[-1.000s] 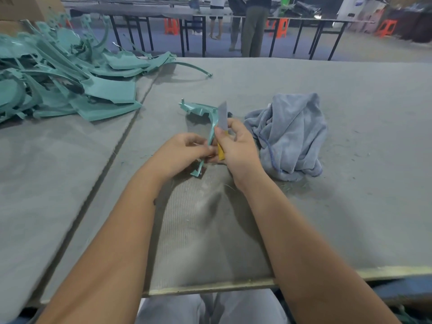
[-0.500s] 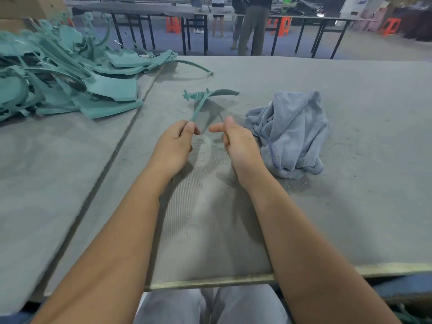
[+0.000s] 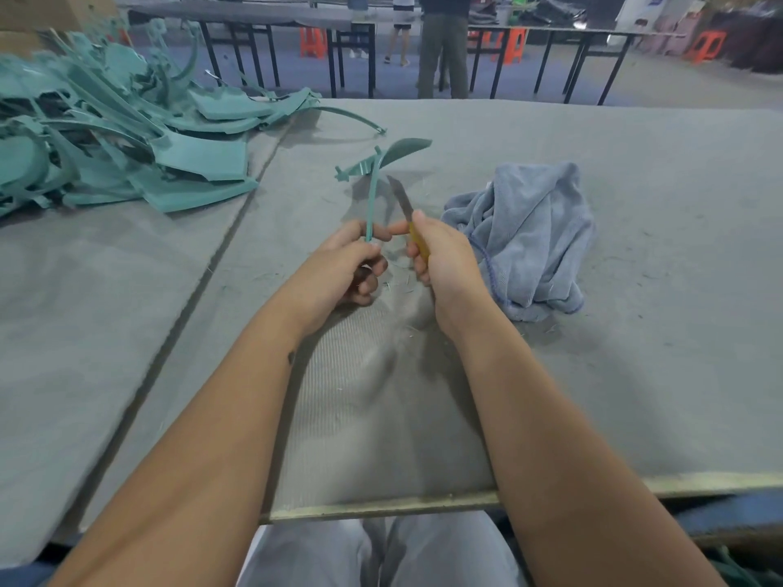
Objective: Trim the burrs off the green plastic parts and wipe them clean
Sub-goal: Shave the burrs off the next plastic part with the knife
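Left hand (image 3: 354, 264) raised above counter (image 3: 635, 290), fingers curled, pinching lower end of thin green plastic part (image 3: 373, 192); part stands near upright, curved top pointing toward 1 o'clock. Right hand (image 3: 440, 256) just beside at 3 o'clock, clamped on yellow-handled knife (image 3: 407, 218), blade angled toward 11 o'clock, close to part stem, contact not determinable. Both forearms extended over counter edge. Heap of green plastic parts (image 3: 127, 154) at 10 o'clock. Grey cloth (image 3: 529, 230) crumpled at 3 o'clock of right hand. No legible writing or labels.
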Motion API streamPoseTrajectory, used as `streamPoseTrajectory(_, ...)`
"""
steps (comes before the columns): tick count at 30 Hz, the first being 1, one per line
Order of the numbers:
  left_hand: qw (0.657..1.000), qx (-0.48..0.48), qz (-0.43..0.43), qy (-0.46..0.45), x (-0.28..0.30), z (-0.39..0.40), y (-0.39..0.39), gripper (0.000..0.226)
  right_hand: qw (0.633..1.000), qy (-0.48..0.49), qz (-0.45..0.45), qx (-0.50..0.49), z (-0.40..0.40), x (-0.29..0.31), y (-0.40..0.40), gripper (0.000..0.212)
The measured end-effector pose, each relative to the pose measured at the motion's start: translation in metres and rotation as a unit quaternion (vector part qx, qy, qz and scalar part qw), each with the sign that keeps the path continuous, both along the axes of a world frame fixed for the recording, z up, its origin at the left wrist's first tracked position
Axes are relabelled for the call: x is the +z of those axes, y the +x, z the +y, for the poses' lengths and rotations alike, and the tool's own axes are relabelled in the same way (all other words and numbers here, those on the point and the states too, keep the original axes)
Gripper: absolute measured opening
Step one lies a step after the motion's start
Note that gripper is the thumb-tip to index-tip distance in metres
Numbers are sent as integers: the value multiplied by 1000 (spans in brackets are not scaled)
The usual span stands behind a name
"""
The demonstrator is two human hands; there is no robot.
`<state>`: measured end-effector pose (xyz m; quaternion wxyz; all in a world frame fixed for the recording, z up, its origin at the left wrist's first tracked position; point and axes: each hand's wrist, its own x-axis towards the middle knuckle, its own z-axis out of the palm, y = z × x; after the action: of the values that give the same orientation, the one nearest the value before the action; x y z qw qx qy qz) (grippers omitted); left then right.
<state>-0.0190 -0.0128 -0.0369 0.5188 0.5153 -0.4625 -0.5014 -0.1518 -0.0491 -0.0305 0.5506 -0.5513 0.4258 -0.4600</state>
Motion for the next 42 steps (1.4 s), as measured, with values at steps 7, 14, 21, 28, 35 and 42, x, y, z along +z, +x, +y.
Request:
streamPoseTrajectory(7,1000,6,29,-7,0,2,0,16,997,-31,8,64,7,-1,2,23)
streamPoseTrajectory(14,996,-9,-45,-72,3,8,3,22,990,-65,80,91,8,-5,7,31)
streamPoseTrajectory(21,995,-4,-48,-87,6,11,1,6,988,-88,107,69,5,-12,8,38)
streamPoseTrajectory(28,994,2,-47,-94,4,10,-5,3,993,-88,74,19,2,-13,7,41)
streamPoseTrajectory(35,982,14,-162,-91,2,11,-3,14,998,-52,44,-16,-3,-11,7,39)
streamPoseTrajectory(42,975,76,-194,-77,3,8,-5,23,999,-34,-8,15,-2,-10,5,34)
